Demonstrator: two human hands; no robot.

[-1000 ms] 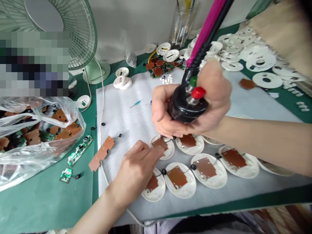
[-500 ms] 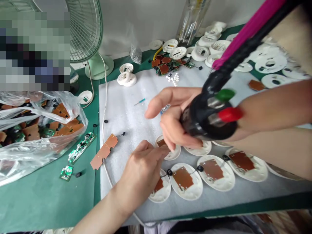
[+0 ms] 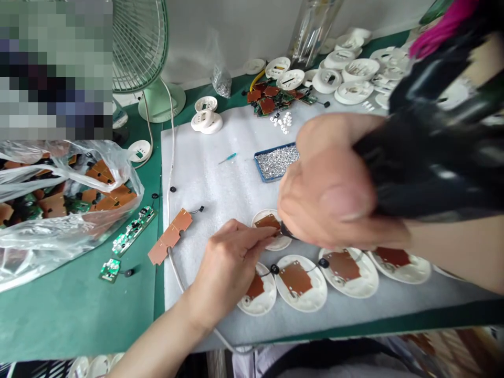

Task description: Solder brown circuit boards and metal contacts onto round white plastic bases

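My right hand [image 3: 334,184] is wrapped round a black power screwdriver [image 3: 437,142], which is tilted over the work, with a pink cord at its upper end. The screwdriver's dark front end points down at a round white plastic cover [image 3: 262,216] that holds a brown circuit board [image 3: 264,222]. At that same board my left hand [image 3: 232,257] has its thumb and forefinger pressed together, beside the tool's tip; anything between them is too small to see. Nearer to me lies a row of similar covers [image 3: 319,294] with brown boards [image 3: 297,278] inside.
A blue tray of small screws [image 3: 275,161] stands beyond my right hand. Loose boards [image 3: 171,236] lie left, beside a plastic bag full of boards [image 3: 71,205]. White housings [image 3: 358,68] are piled at the back right. A green fan [image 3: 161,100] stands at the back left.
My right hand and the screwdriver have turned and come down to the far-left cover, uncovering the screw tray. My left hand stays at that cover, fingertips slightly further right.
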